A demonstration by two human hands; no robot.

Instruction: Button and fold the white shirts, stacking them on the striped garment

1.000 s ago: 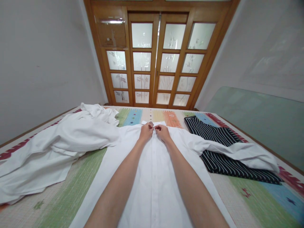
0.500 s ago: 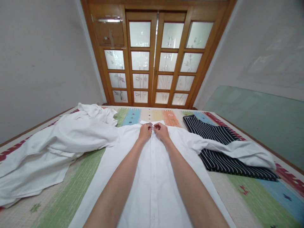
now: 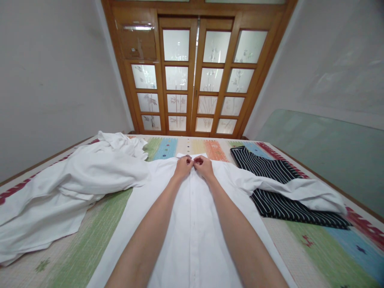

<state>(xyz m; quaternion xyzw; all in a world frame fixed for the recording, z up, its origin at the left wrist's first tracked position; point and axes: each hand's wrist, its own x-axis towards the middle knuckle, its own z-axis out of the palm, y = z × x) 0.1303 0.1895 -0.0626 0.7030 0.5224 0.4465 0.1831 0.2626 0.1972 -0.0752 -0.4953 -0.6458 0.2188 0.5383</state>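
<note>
A white button-up shirt [image 3: 193, 224] lies spread out front side up, its collar at the far end and its button strip running down the middle. Just below the collar, my left hand [image 3: 183, 166] pinches the shirt's front edge. Close beside it, almost touching, my right hand [image 3: 203, 166] pinches the other side of the same opening. Any button between the fingertips is too small and covered to make out. The shirt's right sleeve stretches over a folded black-and-white striped cloth [image 3: 276, 170].
A crumpled white garment [image 3: 90, 172] lies to the left, against the shirt. Everything rests on a colourful striped bedspread [image 3: 90, 240]. A pale green board [image 3: 324, 148] leans by the right wall. Wooden doors with glass panes [image 3: 192, 80] stand beyond the far edge.
My hands have come slightly closer together at the collar, still pinching the shirt. The shirt and the other cloths lie as before.
</note>
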